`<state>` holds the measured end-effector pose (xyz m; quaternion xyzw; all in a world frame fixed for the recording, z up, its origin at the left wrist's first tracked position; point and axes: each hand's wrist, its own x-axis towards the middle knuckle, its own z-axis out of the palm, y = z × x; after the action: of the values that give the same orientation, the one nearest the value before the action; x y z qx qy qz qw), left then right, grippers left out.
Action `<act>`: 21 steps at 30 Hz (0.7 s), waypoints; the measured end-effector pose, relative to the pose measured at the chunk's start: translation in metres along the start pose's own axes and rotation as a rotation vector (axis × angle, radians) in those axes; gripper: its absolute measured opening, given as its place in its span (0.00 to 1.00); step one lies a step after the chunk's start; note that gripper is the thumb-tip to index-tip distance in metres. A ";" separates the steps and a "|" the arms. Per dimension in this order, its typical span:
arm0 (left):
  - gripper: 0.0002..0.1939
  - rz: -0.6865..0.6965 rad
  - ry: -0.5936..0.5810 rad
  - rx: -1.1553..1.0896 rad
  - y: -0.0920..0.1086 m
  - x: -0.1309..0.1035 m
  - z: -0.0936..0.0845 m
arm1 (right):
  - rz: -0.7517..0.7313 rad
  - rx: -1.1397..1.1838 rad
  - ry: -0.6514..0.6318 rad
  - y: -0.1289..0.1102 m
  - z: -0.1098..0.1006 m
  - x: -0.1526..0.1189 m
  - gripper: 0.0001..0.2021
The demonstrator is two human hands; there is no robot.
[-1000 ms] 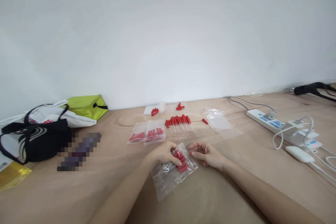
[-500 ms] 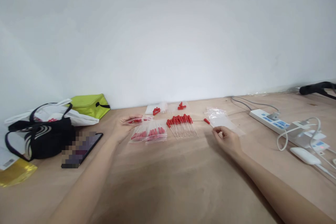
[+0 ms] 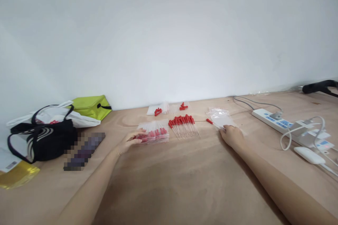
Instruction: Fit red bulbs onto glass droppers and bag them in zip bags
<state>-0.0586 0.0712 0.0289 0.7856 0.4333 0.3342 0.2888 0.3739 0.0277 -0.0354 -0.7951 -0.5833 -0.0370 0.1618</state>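
My left hand (image 3: pixel 130 140) rests with its fingers apart on the filled clear zip bags (image 3: pixel 160 136), which hold red-bulbed droppers. Beside them several loose droppers (image 3: pixel 182 123) lie in a row, red bulbs pointing to the wall and thin pale stems toward me. My right hand (image 3: pixel 233 136) is on the stack of flat zip bags (image 3: pixel 219 113); its fingers are bent and closed at the near edge of a bag, the fingertips partly hidden. One separate dropper (image 3: pixel 209 121) lies at the left edge of that stack.
Red bulbs (image 3: pixel 157 111) and more red bulbs (image 3: pixel 183 106) lie on bags near the wall. At left are a black bag (image 3: pixel 52 140), a lime-green bag (image 3: pixel 91 107) and a blurred phone (image 3: pixel 84 151). A power strip (image 3: pixel 271 119) with cables and a white device (image 3: pixel 309 155) sit at right.
My left hand has set the filled bag down on the others and loosened its fingers. My right hand has moved slightly right and away from me, onto the flat bags.
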 end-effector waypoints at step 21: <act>0.11 0.461 0.095 0.423 0.045 -0.046 0.087 | 0.185 0.335 0.077 0.008 -0.019 -0.005 0.17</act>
<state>0.0123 -0.0040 -0.0035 0.8892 0.3169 0.3296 0.0151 0.3821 0.0155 -0.0206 -0.8053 -0.4991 0.0452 0.3169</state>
